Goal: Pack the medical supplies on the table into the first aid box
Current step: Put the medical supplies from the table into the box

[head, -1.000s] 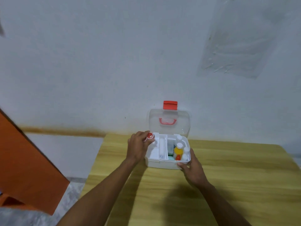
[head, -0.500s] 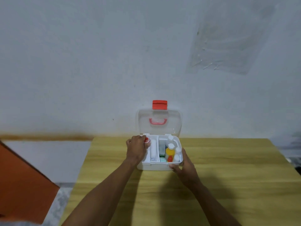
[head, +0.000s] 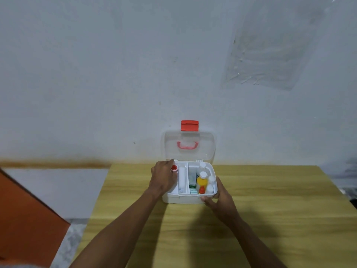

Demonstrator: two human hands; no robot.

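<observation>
Pale wall [head: 116, 74] behind, wooden tabletop [head: 270, 209] in front. White first aid box [head: 183, 199] at far edge of tabletop, clear lid [head: 189, 149] upright against wall, red latch [head: 189, 125] on top. Left hand [head: 163, 177] curled over left compartment, pinching small red-capped bottle [head: 174, 168] at box's left rear corner. Right hand [head: 219, 200] spread loosely, gripping box's front right corner, thumb on front wall. Right compartment packed: yellow bottle [head: 201, 181] with white cap, small red-tipped bottle [head: 201, 190], white bottles [head: 211, 183] beside, flat packets [head: 192, 179] left of them. Orange panel [head: 25, 219] at lower left.
</observation>
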